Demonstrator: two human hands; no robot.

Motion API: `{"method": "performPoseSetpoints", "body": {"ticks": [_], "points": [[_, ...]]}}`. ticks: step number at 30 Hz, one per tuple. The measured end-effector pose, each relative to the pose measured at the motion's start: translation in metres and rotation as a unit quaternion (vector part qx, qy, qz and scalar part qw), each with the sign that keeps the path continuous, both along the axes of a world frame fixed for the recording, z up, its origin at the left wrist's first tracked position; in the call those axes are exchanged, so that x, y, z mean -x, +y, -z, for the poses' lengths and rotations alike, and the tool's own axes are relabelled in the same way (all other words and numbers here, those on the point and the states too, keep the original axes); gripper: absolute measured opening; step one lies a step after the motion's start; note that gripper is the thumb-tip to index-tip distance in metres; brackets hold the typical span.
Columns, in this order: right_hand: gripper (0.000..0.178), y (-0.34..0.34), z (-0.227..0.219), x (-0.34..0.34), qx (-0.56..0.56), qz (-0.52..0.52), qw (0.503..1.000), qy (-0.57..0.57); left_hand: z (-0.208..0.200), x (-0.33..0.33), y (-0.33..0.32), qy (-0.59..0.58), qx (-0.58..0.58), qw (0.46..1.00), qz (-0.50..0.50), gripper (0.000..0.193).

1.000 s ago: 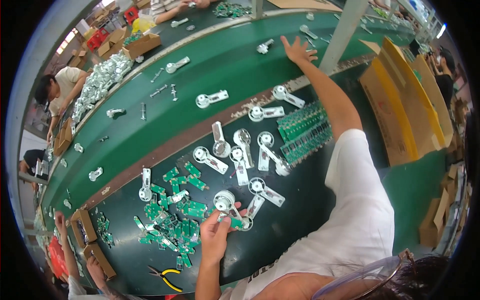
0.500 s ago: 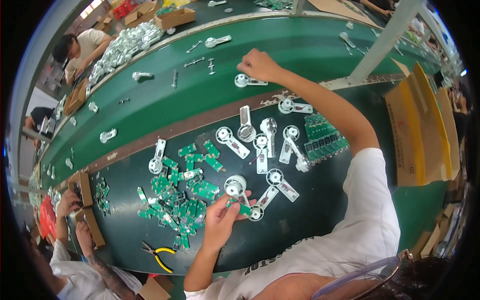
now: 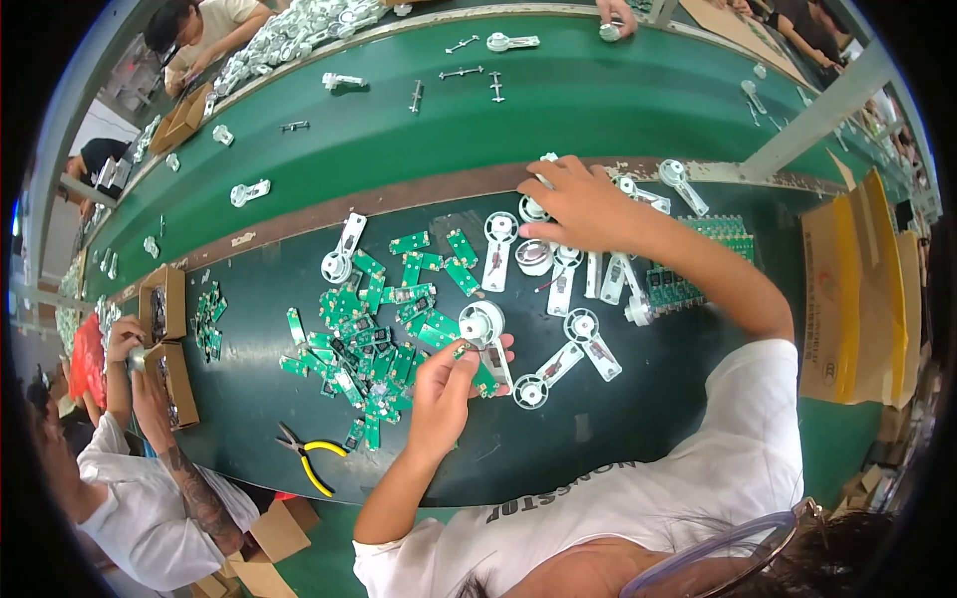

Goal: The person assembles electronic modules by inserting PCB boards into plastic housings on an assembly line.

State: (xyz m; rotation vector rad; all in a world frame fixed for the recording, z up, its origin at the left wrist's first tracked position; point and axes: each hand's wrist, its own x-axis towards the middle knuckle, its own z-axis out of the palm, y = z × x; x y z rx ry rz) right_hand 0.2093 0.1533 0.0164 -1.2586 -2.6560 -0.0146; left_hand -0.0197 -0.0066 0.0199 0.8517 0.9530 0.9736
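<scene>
My left hand [image 3: 446, 394] is closed around a white plastic housing [image 3: 482, 324] with a round head, and also pinches a small green circuit board [image 3: 484, 379] against it. My right hand [image 3: 583, 204] reaches across to the bench's far edge, its fingers curled over another white housing [image 3: 533, 209], most of which they hide. Around and below that hand lie several similar white housings [image 3: 498, 249], with round spoked ends and flat arms. A heap of loose green circuit boards [image 3: 369, 349] spreads to the left of my left hand.
Yellow-handled pliers [image 3: 324, 463] lie near the front edge. Joined green boards [image 3: 698, 259] sit to the right, by a cardboard box [image 3: 837, 299]. Beyond the bench, a green belt [image 3: 399, 140] carries scattered parts. A co-worker's hand [image 3: 618, 15] touches a part there; another person works beside small boxes [image 3: 174, 384].
My right hand has come back from over the belt to the bench edge, bringing a white housing. My left hand keeps its hold. A co-worker's hand has appeared at the belt's far side.
</scene>
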Motion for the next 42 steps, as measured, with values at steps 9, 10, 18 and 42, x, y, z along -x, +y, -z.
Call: {"method": "performPoseSetpoints", "body": {"ticks": [9, 10, 18, 42], "points": [[0.039, -0.080, -0.026, 0.015, 0.006, -0.090, 0.981, 0.173, 0.000, -0.009, 0.000, -0.039, 0.025, 0.999, -0.027, 0.029], [0.041, -0.082, -0.025, 0.017, 0.039, -0.178, 0.948, 0.259, 0.001, -0.007, 0.000, -0.040, 0.028, 0.998, -0.026, 0.029], [0.029, -0.091, -0.025, 0.031, 0.156, -0.227, 0.899, 0.341, 0.002, -0.006, -0.004, 0.010, -0.060, 0.996, 0.067, 0.011], [0.018, -0.092, -0.032, 0.025, 0.302, -0.211, 0.850, 0.377, 0.009, 0.000, 0.003, 0.015, -0.008, 0.994, 0.109, 0.011]]}}
